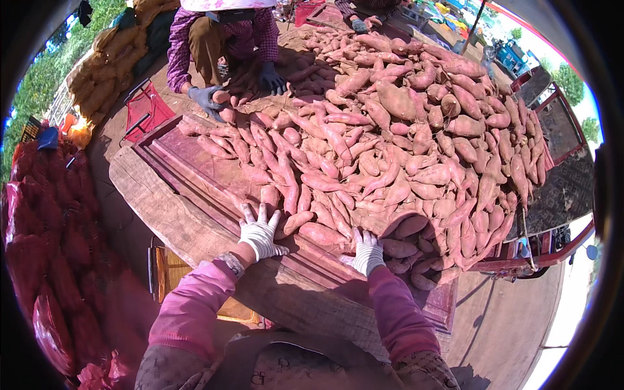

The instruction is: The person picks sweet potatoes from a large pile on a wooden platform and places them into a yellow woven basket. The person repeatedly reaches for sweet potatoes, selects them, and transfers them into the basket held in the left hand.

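Observation:
A large heap of sweet potatoes [429, 141] spreads over a reddish panel with raised edges [190, 156] in front of me. My left hand [261, 234], in a striped white glove, lies with fingers spread beside the near edge of the heap, its fingertips close to a stubby sweet potato [269, 196]. Further right, my right hand [365, 251], gloved alike, rests against the heap's near edge, palm down. Neither hand grasps anything that I can see. Between the hands lies a plump sweet potato [321, 234]. Shadow covers a few roots right of my right hand.
A wooden plank [161, 195] runs along the near side. Across the heap, a person in grey gloves [207, 100] handles sweet potatoes; another gloved hand [360, 25] works farther back. Filled red mesh sacks [58, 234] line the left. A red folding stool [146, 107] stands beyond the panel.

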Motion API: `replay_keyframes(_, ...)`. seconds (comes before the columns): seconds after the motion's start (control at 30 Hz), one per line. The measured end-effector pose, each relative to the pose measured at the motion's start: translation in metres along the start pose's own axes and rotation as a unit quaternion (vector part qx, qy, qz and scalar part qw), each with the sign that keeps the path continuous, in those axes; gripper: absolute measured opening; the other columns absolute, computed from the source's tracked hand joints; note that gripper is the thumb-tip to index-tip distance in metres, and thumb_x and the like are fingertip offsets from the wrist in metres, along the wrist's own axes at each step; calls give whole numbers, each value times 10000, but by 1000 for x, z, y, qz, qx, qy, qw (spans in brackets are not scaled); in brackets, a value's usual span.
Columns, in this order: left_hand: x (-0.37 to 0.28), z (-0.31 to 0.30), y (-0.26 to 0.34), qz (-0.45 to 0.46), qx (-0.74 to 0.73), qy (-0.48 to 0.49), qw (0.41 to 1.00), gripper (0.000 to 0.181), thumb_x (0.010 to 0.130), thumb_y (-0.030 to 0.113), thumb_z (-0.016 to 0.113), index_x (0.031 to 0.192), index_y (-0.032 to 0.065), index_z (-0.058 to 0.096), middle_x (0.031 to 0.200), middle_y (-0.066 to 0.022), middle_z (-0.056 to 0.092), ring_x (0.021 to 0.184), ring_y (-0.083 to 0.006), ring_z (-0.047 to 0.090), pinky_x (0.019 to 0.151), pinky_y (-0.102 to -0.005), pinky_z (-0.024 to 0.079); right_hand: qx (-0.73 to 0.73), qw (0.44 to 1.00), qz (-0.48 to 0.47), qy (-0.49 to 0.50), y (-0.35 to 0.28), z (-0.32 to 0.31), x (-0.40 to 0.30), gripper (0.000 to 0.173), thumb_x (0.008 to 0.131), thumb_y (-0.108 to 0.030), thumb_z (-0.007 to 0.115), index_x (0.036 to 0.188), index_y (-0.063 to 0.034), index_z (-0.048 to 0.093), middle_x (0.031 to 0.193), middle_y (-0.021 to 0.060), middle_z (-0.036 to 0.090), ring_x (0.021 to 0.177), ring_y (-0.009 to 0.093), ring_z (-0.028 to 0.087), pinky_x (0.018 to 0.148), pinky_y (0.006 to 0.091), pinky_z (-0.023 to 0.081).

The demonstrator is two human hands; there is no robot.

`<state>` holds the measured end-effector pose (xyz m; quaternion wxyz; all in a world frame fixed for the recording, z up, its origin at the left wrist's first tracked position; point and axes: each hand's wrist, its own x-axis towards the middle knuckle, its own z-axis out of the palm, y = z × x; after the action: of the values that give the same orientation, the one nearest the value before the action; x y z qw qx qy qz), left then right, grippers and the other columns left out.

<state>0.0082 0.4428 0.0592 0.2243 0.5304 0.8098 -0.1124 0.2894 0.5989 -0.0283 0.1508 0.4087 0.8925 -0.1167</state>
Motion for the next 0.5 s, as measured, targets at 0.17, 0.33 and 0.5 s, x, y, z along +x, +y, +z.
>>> replay_keyframes(0.17, 20, 7, 44, 34, 14, -15, 999, 1136, 705, 642, 755, 1576, 202, 173, 1625, -180, 127, 1491, -466, 51, 1034, -789, 232, 19, 1000, -10, 22, -30, 8, 39, 1131, 691, -732, 689, 1533, -103, 272, 1201, 198, 595, 1071, 354, 607, 897, 501, 477)
replay_keyframes(0.33, 55, 16, 41, 63, 27, 46, 997, 1092, 679, 614, 764, 1565, 289, 215, 1621, -195, 139, 1488, -447, 104, 1028, -818, 114, 124, 990, -46, -45, -53, -10, 80, 1049, 747, -643, 711, 1569, -238, 201, 1185, 252, 587, 998, 401, 647, 856, 544, 508)
replay_keyframes(0.5, 139, 7, 9, 35, 96, 181, 978, 895, 736, 526, 736, 1511, 294, 353, 1600, -193, 216, 1497, -385, 158, 1072, -787, 43, 191, 971, -105, 100, -80, -21, 169, 1049, 748, -612, 733, 1567, -235, 197, 1212, 326, 576, 1018, 443, 648, 851, 503, 525)
